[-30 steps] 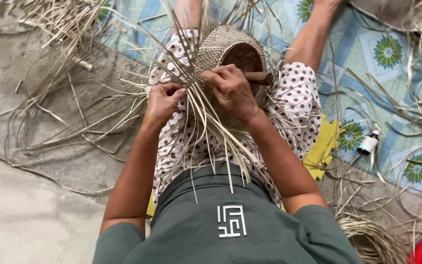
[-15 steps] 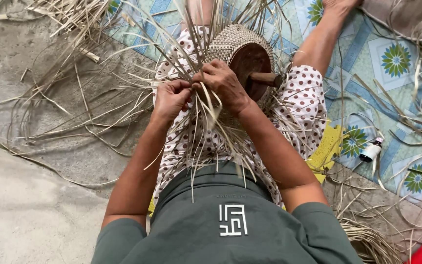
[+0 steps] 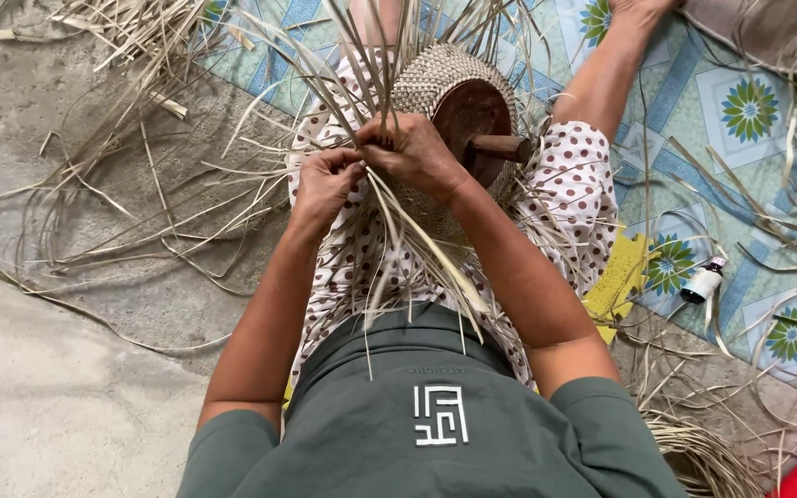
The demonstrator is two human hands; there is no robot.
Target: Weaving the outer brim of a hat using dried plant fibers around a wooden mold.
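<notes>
Bare concrete and a flowered mat lie under us. On our lap, the half-woven basket sits over a wooden mould; left hand and right hand both pinch loose strips. We judge tension should stay even.

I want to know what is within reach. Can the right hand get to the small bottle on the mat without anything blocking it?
Probably yes. The small bottle lies in the open on the patterned mat, beside the person's right leg. But the right hand is pinching straw strips at the woven basket and would have to release them first.
</notes>
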